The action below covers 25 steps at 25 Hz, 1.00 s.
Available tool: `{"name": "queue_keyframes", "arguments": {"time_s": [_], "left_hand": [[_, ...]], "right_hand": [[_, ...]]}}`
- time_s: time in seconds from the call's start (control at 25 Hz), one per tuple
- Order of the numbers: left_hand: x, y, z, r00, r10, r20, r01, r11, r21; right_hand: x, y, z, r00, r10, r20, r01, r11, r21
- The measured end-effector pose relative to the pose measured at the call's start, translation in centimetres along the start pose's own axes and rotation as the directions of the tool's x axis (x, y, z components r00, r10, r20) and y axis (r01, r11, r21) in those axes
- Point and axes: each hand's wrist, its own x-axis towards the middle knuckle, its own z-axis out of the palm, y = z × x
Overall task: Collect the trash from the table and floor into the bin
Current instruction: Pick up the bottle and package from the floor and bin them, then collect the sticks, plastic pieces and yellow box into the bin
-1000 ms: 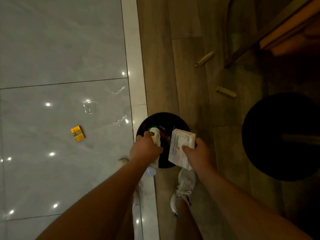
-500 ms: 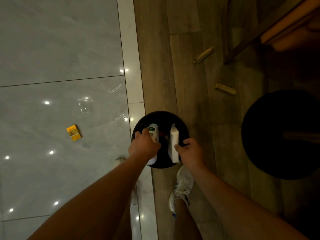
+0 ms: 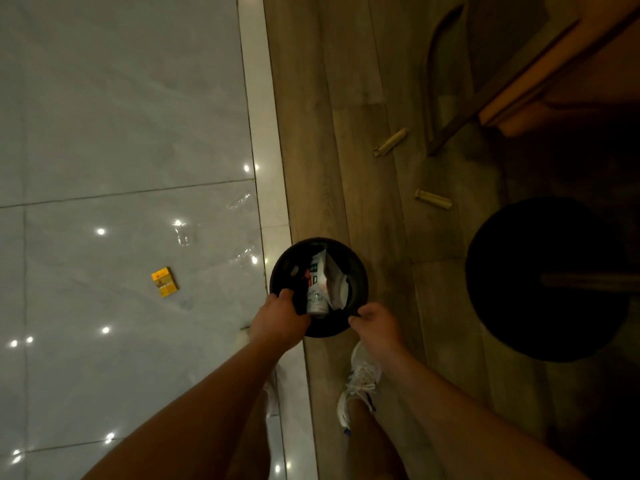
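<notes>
The round black bin [image 3: 360,271] stands on the wood floor just ahead of my feet. Inside it lie a white box [image 3: 334,275] and a white bottle [image 3: 317,299] with a green and red label. My left hand [image 3: 280,320] is at the bin's near left rim, fingers curled beside the bottle's near end; whether it still grips the bottle is hidden in shadow. At the near right rim my right hand [image 3: 375,320] is empty, fingers apart.
A yellow packet [image 3: 165,282] and clear plastic cups [image 3: 183,233] lie on the pale tiles to the left. Two rolled brown wrappers [image 3: 389,142] [image 3: 433,199] lie on the wood floor beyond the bin. A black round stool [image 3: 547,278] stands right, wooden furniture [image 3: 540,71] behind it.
The white box has left my right hand and now lies in the bin. The bottle has sunk and tipped into the bin beside my left hand. My right hand has drawn back to the rim.
</notes>
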Motion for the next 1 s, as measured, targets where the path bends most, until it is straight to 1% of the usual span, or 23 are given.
{"name": "queue_keyframes", "arguments": {"time_s": [0.16, 0.36, 0.44, 0.52, 0.6, 0.72, 0.8, 0.88, 1.0], "left_hand": [[-5.9, 0.9, -4.5, 1.0, 0.027, -0.014, -0.028, 0.999, -0.045], [-16.2, 1.8, -11.0, 0.998, 0.05, -0.047, -0.053, 0.997, -0.05], [-20.0, 1.3, -12.9, 0.996, 0.049, -0.076, -0.052, 0.998, -0.042], [-22.9, 0.4, -14.4, 0.995, 0.048, -0.087, -0.049, 0.999, -0.01], [-25.2, -1.0, -15.6, 0.993, 0.018, -0.117, -0.02, 1.0, -0.017], [-26.2, -3.2, -17.5, 0.987, -0.009, -0.161, 0.003, 0.999, -0.041], [-25.7, -4.6, -18.6, 0.987, -0.023, -0.156, 0.013, 0.998, -0.066], [-24.5, -5.7, -19.9, 0.991, -0.02, -0.133, 0.007, 0.995, -0.1], [-21.5, -8.6, -23.3, 0.997, 0.023, -0.073, -0.033, 0.99, -0.134]], "right_hand": [[-5.1, -3.4, -3.2, 0.998, -0.022, 0.055, 0.025, 0.999, -0.039], [-14.6, -7.8, -7.8, 0.985, -0.116, 0.13, 0.141, 0.969, -0.202], [-18.1, -9.6, -9.0, 0.973, -0.17, 0.156, 0.199, 0.96, -0.196], [-20.5, -10.9, -9.7, 0.969, -0.191, 0.157, 0.218, 0.961, -0.173], [-22.6, -12.0, -9.7, 0.961, -0.22, 0.165, 0.246, 0.956, -0.161], [-24.5, -12.9, -9.2, 0.938, -0.26, 0.227, 0.305, 0.933, -0.192], [-25.1, -13.3, -8.4, 0.923, -0.268, 0.277, 0.335, 0.913, -0.232], [-25.0, -14.3, -7.6, 0.925, -0.236, 0.298, 0.322, 0.902, -0.287], [-24.2, -17.6, -5.3, 0.951, -0.172, 0.256, 0.26, 0.895, -0.363]]}}
